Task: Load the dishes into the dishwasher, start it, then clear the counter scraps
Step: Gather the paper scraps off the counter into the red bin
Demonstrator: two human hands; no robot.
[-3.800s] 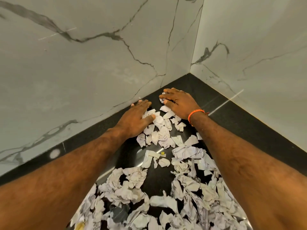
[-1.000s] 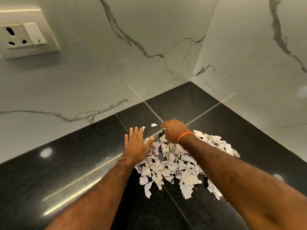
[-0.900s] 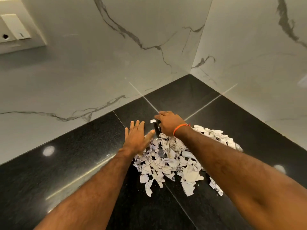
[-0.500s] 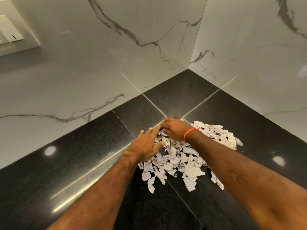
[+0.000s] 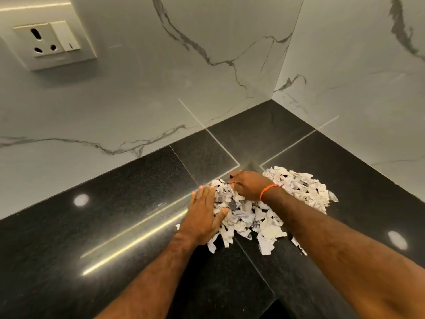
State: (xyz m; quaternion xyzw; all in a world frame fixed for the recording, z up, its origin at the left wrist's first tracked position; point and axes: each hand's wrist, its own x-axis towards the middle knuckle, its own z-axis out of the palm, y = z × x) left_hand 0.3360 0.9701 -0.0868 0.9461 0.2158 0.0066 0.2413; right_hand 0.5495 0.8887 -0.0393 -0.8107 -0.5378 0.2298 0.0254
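Scraps (image 5: 259, 215) of torn paper heaped on black counter (image 5: 115, 226) near corner: light, loose, easily scattered. Left hand (image 5: 204, 215) flat, fingers straight, pressing pile's edge; right hand (image 5: 249, 184) curled over far side. Best scooped from both flanks.

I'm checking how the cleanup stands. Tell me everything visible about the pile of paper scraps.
The pile of paper scraps is torn, crumpled white bits, some with faint print, heaped loosely on the black counter near the wall corner. The left hand presses flat against its left edge; the right hand rests curled on its far side. A few pieces lie loose at the near edge.
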